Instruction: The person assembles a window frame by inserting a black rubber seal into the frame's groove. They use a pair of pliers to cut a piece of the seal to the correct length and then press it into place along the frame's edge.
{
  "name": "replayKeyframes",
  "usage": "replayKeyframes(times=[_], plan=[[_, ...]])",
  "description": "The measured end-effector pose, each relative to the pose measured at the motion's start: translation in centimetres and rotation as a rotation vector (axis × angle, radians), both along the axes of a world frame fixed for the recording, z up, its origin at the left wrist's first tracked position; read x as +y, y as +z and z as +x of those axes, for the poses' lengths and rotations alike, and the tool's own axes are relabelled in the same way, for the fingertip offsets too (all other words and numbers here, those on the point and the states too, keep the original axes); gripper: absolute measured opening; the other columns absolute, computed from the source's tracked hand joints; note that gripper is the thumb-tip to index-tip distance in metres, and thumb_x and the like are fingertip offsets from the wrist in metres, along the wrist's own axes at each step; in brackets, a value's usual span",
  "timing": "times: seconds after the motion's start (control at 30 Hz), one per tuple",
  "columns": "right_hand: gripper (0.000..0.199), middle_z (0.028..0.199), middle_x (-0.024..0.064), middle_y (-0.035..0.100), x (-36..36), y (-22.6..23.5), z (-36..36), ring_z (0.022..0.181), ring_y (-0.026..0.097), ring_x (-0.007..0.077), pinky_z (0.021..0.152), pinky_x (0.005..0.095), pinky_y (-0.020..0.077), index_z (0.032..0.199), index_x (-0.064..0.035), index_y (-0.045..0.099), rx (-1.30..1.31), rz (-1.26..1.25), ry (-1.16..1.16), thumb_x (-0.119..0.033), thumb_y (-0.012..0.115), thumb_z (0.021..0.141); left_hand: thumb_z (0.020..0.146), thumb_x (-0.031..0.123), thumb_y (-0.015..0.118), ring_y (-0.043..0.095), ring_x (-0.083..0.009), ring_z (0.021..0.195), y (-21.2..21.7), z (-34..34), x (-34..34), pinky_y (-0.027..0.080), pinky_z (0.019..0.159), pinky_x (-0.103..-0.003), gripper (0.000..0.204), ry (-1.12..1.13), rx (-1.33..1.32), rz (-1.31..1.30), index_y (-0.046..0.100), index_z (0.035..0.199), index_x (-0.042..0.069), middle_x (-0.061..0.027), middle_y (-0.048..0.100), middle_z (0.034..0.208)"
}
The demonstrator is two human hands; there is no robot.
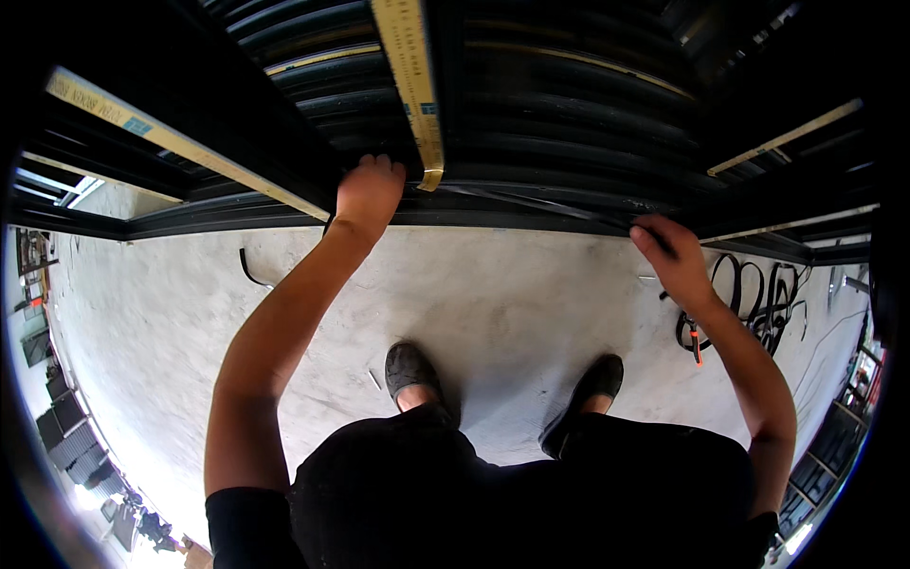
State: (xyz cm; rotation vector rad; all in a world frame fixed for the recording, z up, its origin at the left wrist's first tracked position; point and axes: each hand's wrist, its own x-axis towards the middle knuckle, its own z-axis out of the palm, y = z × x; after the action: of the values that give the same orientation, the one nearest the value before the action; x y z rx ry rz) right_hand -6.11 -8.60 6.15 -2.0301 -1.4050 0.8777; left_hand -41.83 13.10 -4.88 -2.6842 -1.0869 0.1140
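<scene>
A long black strip [536, 203] runs slantwise along the edge of a black window or door frame [237, 211]. Its right end is pinched in my right hand [671, 254], which is slightly blurred. My left hand [370, 196] is closed with its fingers curled over the frame's edge, left of the strip's far end. Those fingertips are hidden, so what they grip does not show. Yellow printed protective tape [409, 81] covers an upright bar of the frame, and its loose lower end curls beside my left hand.
Coils of black strip [749, 294] lie on the pale concrete floor [322, 332] at right, with an orange-handled tool [697, 346] by them. A short black piece [249, 267] lies at left. My shoes [413, 367] stand below the frame. Dark panels [68, 417] line the far left.
</scene>
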Motion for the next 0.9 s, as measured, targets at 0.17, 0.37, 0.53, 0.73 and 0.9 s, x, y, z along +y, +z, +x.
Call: replayKeyframes(times=[0.17,0.37,0.53,0.73,0.9], plan=[[0.015,0.09,0.0116,0.065,-0.8,-3.0,1.6,0.083,0.062,0.0319,0.072,0.0377,0.0507,0.096,-0.005,0.071,-0.393,0.187,0.196,-0.016,0.071,0.085,0.082,0.017,0.07,0.063,-0.0244,0.089,0.8,1.2,-0.6,0.056,0.069,-0.035,0.011,0.083,-0.132,-0.158,0.063,0.088,0.012,-0.0048,0.06,0.091],[0.011,0.09,0.0096,0.062,0.1,-7.5,2.9,0.089,0.06,0.0305,0.075,0.0386,0.0519,0.092,-0.007,0.071,-0.617,0.23,0.235,-0.013,0.071,0.082,0.079,0.013,0.071,0.063,-0.0254,0.088,0.9,2.4,-1.0,0.056,0.073,-0.036,0.015,0.171,-0.185,-0.176,0.065,0.093,0.012,-0.0055,0.061,0.093],[0.012,0.091,0.0084,0.061,1.5,-9.3,3.2,0.09,0.06,0.0287,0.078,0.0383,0.0522,0.092,-0.0094,0.066,-0.704,0.202,0.245,-0.013,0.071,0.082,0.078,0.013,0.073,0.064,-0.0268,0.089,-0.2,2.6,-0.9,0.056,0.075,-0.038,0.018,0.178,-0.333,-0.248,0.065,0.094,0.01,-0.0053,0.061,0.096],[0.014,0.092,0.0081,0.062,1.7,-9.8,3.6,0.093,0.06,0.0266,0.08,0.0385,0.0521,0.093,-0.0093,0.065,-0.767,0.166,0.276,-0.015,0.071,0.082,0.077,0.024,0.078,0.064,-0.0298,0.089,-0.6,3.2,-2.5,0.053,0.074,-0.039,0.029,0.283,-0.38,-0.228,0.066,0.097,0.008,-0.0079,0.063,0.098],[0.013,0.092,0.0079,0.061,2.1,-9.7,3.6,0.093,0.06,0.0263,0.081,0.0383,0.0522,0.091,-0.0089,0.065,-0.803,0.201,0.282,-0.015,0.071,0.081,0.072,0.039,0.081,0.064,-0.0271,0.087,-0.4,4.2,-2.7,0.054,0.07,-0.038,0.043,0.312,-0.437,-0.22,0.066,0.095,0.007,-0.0075,0.061,0.097]])
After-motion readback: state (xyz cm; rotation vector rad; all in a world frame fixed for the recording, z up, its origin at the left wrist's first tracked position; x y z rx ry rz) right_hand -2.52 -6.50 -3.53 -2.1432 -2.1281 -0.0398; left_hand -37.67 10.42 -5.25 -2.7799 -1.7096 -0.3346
